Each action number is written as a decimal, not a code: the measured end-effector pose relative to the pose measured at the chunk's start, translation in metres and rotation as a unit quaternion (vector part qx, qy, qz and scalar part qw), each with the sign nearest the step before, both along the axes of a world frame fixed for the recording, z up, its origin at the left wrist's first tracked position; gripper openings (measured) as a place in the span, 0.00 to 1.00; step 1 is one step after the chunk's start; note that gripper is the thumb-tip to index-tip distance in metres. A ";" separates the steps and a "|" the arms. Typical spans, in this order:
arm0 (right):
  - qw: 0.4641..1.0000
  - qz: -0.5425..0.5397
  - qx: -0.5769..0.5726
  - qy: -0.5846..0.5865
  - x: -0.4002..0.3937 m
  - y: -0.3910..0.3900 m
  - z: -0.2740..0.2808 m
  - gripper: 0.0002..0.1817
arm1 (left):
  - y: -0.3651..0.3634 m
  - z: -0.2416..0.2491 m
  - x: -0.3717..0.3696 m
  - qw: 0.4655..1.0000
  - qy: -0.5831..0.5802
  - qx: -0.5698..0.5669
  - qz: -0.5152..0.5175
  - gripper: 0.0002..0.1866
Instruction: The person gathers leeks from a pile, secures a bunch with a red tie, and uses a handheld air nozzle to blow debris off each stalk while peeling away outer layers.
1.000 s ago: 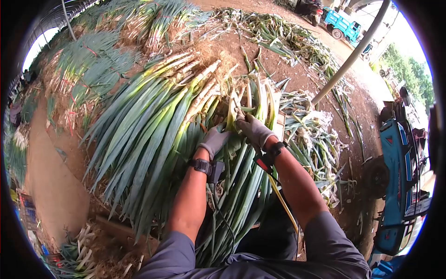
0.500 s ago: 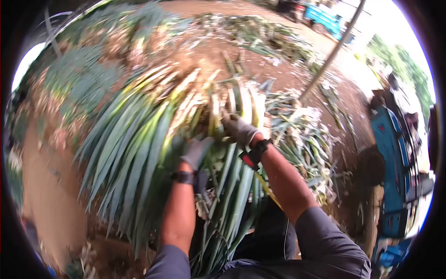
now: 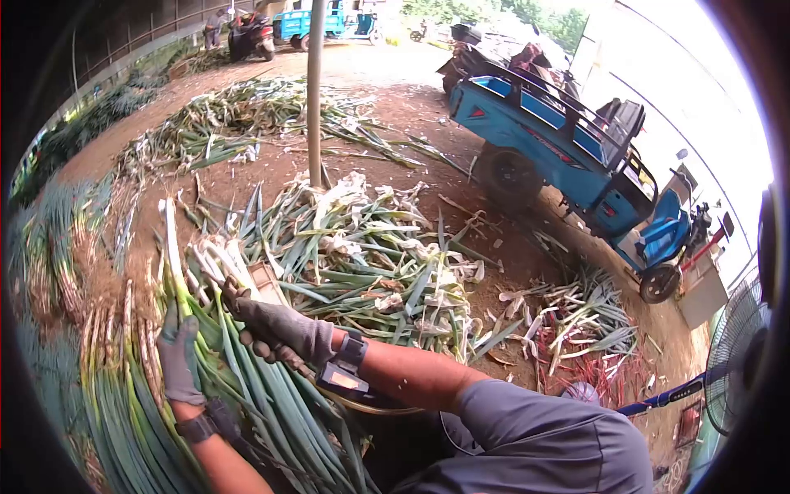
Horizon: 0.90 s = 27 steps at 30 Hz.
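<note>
My left hand [image 3: 178, 356], in a grey glove, is closed around a green onion [image 3: 171, 239] whose pale stem points up and away from me. My right hand [image 3: 280, 325], gloved with dark soiled fingers, is just to its right over green leaves. Its fingers are curled, and what they hold is hidden. Under both hands a bundle of long green onions [image 3: 284, 412] slopes towards my lap, white ends away from me. More unpeeled green onions [image 3: 123, 370] with brownish stems lie left of my left hand.
Stripped leaves [image 3: 370, 263] form a heap beyond my right hand, around a pole [image 3: 315, 99]. A blue three-wheeled cart [image 3: 535, 140] stands at the right, with a fan [image 3: 741, 354] nearer. Red ties [image 3: 576, 375] lie by trimmed onions. A person [image 3: 216, 29] is far back.
My view has swung right, bringing the cart and leaf heap towards the middle. My left hand now grips a single upright onion stem; my right hand has drawn back from the white stems.
</note>
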State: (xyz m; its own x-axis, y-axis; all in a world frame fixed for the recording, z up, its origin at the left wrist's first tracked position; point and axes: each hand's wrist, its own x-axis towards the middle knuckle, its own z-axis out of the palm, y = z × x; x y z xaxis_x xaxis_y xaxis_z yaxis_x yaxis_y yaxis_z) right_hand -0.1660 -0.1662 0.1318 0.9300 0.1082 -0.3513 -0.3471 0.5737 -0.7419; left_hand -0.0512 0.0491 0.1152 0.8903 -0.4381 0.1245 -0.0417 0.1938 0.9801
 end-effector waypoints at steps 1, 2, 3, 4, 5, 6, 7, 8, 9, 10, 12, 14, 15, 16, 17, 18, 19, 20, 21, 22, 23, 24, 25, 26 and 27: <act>0.999 0.030 0.009 -0.017 -0.002 -0.010 0.011 0.22 | -0.015 0.021 -0.002 1.000 -0.004 0.006 -0.005 0.29; 0.997 0.064 0.021 -0.034 -0.003 -0.021 0.021 0.21 | -0.032 0.040 -0.005 1.000 -0.006 0.016 -0.007 0.29; 0.999 -0.006 -0.043 -0.023 -0.003 -0.025 0.031 0.20 | -0.053 0.059 -0.016 0.998 0.039 0.007 -0.054 0.29; 0.993 -0.058 -0.100 -0.008 -0.001 -0.022 0.036 0.20 | -0.062 0.076 -0.024 0.993 0.089 0.002 -0.081 0.29; 0.995 -0.059 -0.082 -0.002 -0.001 -0.025 0.039 0.19 | -0.068 0.049 -0.007 0.995 0.055 0.085 0.025 0.28; 0.996 -0.054 -0.064 0.005 -0.001 -0.031 0.035 0.19 | -0.069 0.020 0.014 0.983 -0.073 0.167 0.027 0.29; 0.997 -0.075 -0.023 0.019 0.001 -0.026 0.022 0.20 | -0.071 -0.004 0.026 0.974 -0.077 0.211 0.038 0.31; 0.999 -0.046 -0.020 -0.004 0.008 -0.033 -0.004 0.20 | -0.082 -0.002 0.007 0.942 -0.133 0.291 0.102 0.29; 0.999 -0.033 -0.018 -0.001 0.020 -0.038 -0.035 0.21 | -0.087 -0.033 0.019 0.942 -0.089 0.315 0.075 0.29; 0.999 -0.004 0.031 0.013 0.021 -0.040 -0.047 0.21 | -0.092 -0.046 0.015 0.915 -0.135 0.367 0.100 0.29; 0.999 -0.022 -0.035 0.021 0.007 -0.036 -0.041 0.19 | -0.094 -0.085 0.025 0.903 -0.082 0.412 0.091 0.28; 0.996 0.004 -0.084 0.013 0.010 -0.037 -0.054 0.20 | -0.092 -0.111 0.027 0.877 -0.067 0.471 0.062 0.27; 0.994 0.026 -0.106 0.004 0.011 -0.037 -0.051 0.21 | -0.092 -0.101 0.015 0.871 -0.061 0.481 0.078 0.26; 0.993 0.036 -0.116 0.002 0.012 -0.035 -0.047 0.22 | -0.091 -0.088 0.008 0.868 -0.072 0.485 0.084 0.25; 0.992 0.049 -0.120 -0.010 0.017 -0.035 -0.048 0.23 | -0.085 -0.083 0.008 0.867 -0.092 0.485 0.062 0.26; 0.990 0.064 -0.121 -0.020 0.020 -0.032 -0.049 0.24 | -0.076 -0.068 0.004 0.865 -0.108 0.488 0.040 0.26; 0.988 0.070 -0.137 -0.023 0.017 -0.030 -0.049 0.24 | -0.063 -0.055 -0.003 0.863 -0.093 0.493 0.061 0.22; 0.985 0.093 -0.147 -0.009 0.020 -0.028 -0.054 0.25 | -0.041 -0.072 0.002 0.907 -0.140 0.380 0.116 0.20; 0.985 0.104 -0.134 -0.033 0.019 -0.022 -0.058 0.25 | -0.018 -0.081 0.008 0.880 -0.124 0.421 0.182 0.20; 0.984 0.113 -0.122 -0.055 0.016 -0.017 -0.059 0.26 | 0.003 -0.086 0.009 0.847 -0.108 0.458 0.246 0.19; 0.975 0.162 -0.146 -0.039 0.010 -0.015 -0.042 0.24 | 0.019 -0.082 0.003 0.794 -0.066 0.558 0.231 0.19; 0.963 0.191 -0.190 -0.015 0.012 -0.009 -0.039 0.25 | 0.031 -0.080 0.000 0.731 -0.027 0.647 0.213 0.19; 0.953 0.214 -0.216 -0.001 0.010 -0.009 -0.031 0.25 | 0.039 -0.085 -0.008 0.716 -0.062 0.666 0.200 0.19; 0.941 0.238 -0.242 0.013 0.006 -0.004 -0.011 0.25 | 0.043 -0.097 -0.011 0.696 -0.076 0.689 0.187 0.19; 0.945 0.235 -0.228 -0.011 0.009 0.000 -0.024 0.25 | 0.044 -0.106 -0.012 0.681 -0.099 0.700 0.190 0.21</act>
State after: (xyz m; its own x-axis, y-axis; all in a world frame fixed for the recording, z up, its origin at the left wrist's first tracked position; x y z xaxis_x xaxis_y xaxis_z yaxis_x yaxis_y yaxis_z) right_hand -0.1575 -0.1662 0.1081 0.8247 0.3531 -0.4418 -0.4653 -0.0204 -0.8849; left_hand -0.0636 0.0931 0.0088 0.9990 0.0069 -0.0444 0.0140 -0.9867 0.1617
